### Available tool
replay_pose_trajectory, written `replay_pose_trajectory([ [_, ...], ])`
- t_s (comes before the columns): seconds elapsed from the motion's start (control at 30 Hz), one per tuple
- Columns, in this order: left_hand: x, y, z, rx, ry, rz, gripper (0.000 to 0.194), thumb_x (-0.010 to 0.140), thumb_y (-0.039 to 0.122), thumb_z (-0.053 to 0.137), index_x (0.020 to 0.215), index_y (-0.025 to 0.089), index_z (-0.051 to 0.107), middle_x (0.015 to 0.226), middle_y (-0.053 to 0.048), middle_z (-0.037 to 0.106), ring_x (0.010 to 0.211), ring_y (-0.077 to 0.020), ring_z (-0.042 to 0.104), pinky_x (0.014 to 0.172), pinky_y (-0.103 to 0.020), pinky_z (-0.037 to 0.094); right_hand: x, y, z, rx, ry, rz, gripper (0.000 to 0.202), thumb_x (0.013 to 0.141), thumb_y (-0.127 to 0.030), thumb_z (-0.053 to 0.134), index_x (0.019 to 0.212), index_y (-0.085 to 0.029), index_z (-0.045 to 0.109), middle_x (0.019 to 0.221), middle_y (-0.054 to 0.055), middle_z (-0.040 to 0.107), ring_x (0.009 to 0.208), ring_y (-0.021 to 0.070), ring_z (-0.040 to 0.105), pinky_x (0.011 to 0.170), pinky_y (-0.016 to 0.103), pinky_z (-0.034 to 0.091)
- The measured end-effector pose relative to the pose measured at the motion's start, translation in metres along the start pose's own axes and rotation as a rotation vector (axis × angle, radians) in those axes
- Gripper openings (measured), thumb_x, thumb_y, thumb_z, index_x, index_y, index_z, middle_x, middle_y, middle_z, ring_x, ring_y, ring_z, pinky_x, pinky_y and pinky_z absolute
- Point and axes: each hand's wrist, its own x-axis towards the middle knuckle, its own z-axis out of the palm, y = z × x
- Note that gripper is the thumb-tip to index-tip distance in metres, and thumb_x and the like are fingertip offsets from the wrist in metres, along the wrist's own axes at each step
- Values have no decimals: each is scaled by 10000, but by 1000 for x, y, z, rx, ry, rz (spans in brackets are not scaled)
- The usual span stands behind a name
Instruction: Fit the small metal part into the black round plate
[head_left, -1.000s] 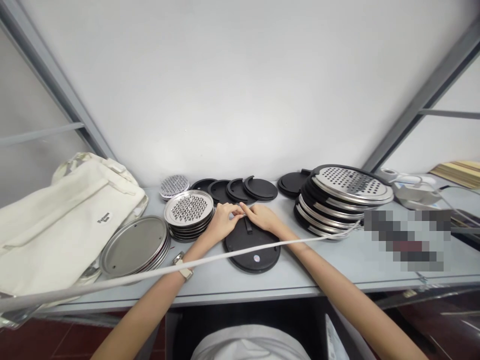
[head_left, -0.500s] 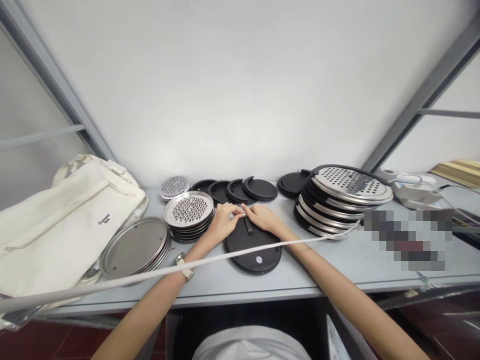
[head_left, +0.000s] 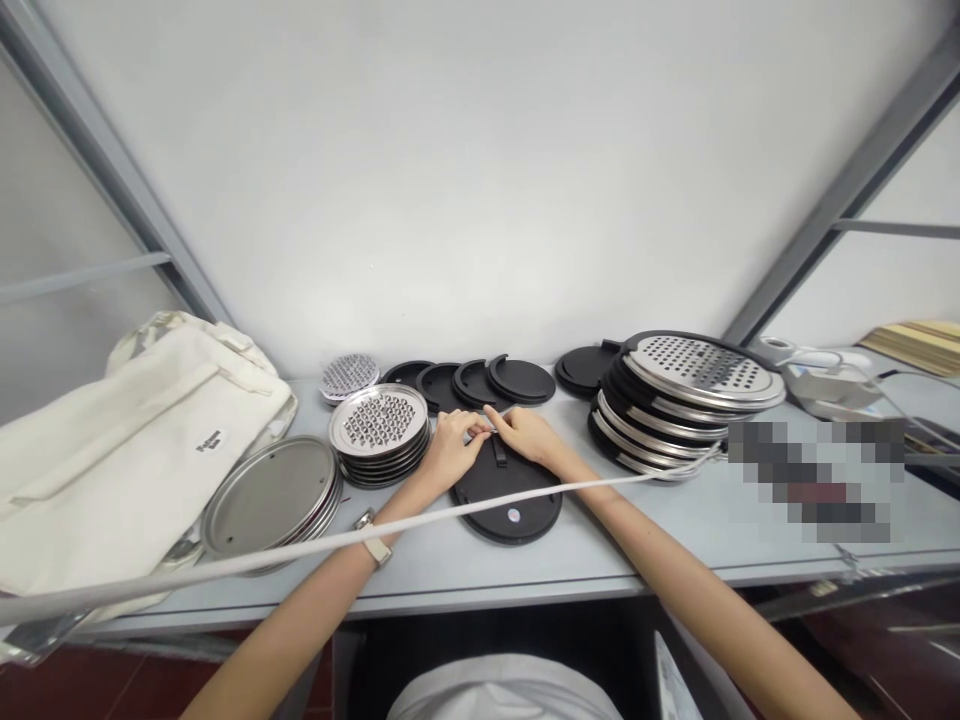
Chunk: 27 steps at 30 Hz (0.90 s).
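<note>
A round black disc (head_left: 517,500) with a small round sticker lies on the grey table in front of me. A short black strap or clip (head_left: 500,450) stands out near its far edge. My left hand (head_left: 456,445), a watch on its wrist, has its fingertips pinched together at that far edge; what they hold is too small to name. My right hand (head_left: 523,435) meets it from the other side, thumb toward the left fingertips, fingers closed over the disc's far right edge. The exact contact between the fingertips is hard to see.
Perforated metal plates (head_left: 379,420) are stacked left, beside plain metal discs (head_left: 274,495) and a cream bag (head_left: 142,440). Black discs (head_left: 521,381) line the wall. A tall stack (head_left: 697,370) stands right. A white cord (head_left: 442,513) crosses in front.
My left fingertips have shifted slightly right and down at the disc's far edge. The black disc has turned or shifted a little, its sticker now slightly farther left and up.
</note>
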Motion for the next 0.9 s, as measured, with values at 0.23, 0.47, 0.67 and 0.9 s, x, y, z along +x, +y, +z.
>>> replay_pose_trajectory([
  [0.23, 0, -3, 2, -21, 3, 3, 100, 837, 150, 623, 827, 223, 691, 833, 12, 701, 847, -155, 597, 863, -333, 374, 2, 0, 1, -42, -12, -21, 681, 1004, -452, 170, 777, -111, 715, 786, 153, 722, 768, 205, 674, 632, 253, 365],
  [0.47, 2, -3, 4, -85, 35, 5, 105, 807, 123, 657, 788, 215, 703, 810, 17, 714, 827, -146, 616, 839, -307, 405, 3, 3, 3, -64, -8, -34, 579, 1014, -352, 198, 848, -105, 695, 863, 151, 720, 814, 201, 667, 664, 254, 361],
  [0.67, 3, -4, 4, -137, 54, 14, 106, 790, 113, 671, 767, 209, 710, 788, 13, 718, 799, -141, 626, 833, -295, 434, 3, 3, 3, -74, -26, -25, 580, 1020, -345, 178, 872, -100, 683, 875, 148, 713, 820, 197, 657, 678, 252, 363],
  [0.9, 3, -4, 5, -149, 64, 12, 125, 787, 100, 663, 775, 214, 713, 795, 10, 721, 799, -142, 632, 821, -295, 458, 3, 3, 2, -91, -35, -42, 597, 1021, -357, 157, 866, -114, 680, 864, 131, 712, 802, 185, 652, 670, 245, 356],
])
